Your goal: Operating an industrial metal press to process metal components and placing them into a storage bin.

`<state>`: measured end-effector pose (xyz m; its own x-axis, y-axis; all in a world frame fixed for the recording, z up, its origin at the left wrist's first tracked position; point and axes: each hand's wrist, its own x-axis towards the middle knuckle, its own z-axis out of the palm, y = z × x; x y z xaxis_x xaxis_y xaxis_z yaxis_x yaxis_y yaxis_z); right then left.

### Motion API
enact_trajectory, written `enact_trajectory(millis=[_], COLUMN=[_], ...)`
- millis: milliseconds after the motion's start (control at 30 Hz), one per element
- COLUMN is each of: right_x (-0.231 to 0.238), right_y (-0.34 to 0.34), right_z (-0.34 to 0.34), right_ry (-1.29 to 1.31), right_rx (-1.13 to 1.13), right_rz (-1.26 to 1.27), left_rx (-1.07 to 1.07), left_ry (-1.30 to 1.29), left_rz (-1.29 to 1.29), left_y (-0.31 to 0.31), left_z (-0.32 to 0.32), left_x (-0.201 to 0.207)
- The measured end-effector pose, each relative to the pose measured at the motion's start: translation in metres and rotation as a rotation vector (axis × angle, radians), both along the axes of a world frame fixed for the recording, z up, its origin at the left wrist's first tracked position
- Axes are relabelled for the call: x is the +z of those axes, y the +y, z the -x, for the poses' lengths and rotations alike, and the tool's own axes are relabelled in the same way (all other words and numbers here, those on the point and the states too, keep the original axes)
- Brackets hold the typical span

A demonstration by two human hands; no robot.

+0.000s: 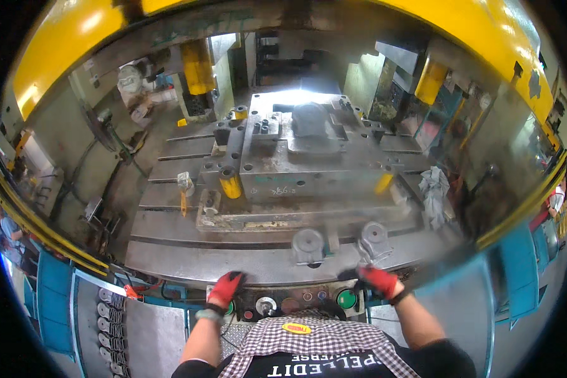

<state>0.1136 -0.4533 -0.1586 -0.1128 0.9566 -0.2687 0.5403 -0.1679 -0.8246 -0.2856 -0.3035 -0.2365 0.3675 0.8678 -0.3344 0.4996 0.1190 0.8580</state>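
My left hand [225, 291], in a red glove with dark fingertips, is over the left end of the control panel [299, 295], beside a green button that it partly covers. Near the larger green button [346, 298] at the right end is my right hand [379, 281], gloved alike, its dark fingertips pointing left. Neither hand shows anything held. Just beyond them, a round-topped grey metal part [309, 244] lies on the front edge of the press bed [195, 259]. A similar metal part [375, 237] sits to its right, nearest my right hand. Farther back, another formed part [309, 120] rests on the die [271, 162].
Yellow posts [231, 184] stand at the die's corners, under the yellow press frame [75, 44]. A brush with a yellow handle [184, 200] lies left on the bed. A grey rag [433, 189] lies at right. Several stacked metal parts [109, 324] are at lower left.
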Motion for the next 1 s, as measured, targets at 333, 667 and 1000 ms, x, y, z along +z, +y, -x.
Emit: enact_trajectory(millis=[333,667,1000], right_x=[-0.131,-0.180,-0.186], right_y=[-0.080,-0.077,-0.071], right_z=[0.006,-0.017,-0.017], right_ry=[-0.552,-0.506,-0.654], right_rx=[0.286,0.461,0.557], right_rz=[-0.009,-0.070,0.014], left_rx=[-0.171,-0.597,-0.716], left_ry=[1.001,1.392,1.426], left_rz=[-0.023,-0.284,-0.181], left_y=[-0.077,-0.094,-0.090], left_z=[0.041,0.032,0.030], left_x=[-0.035,-0.080,-0.076])
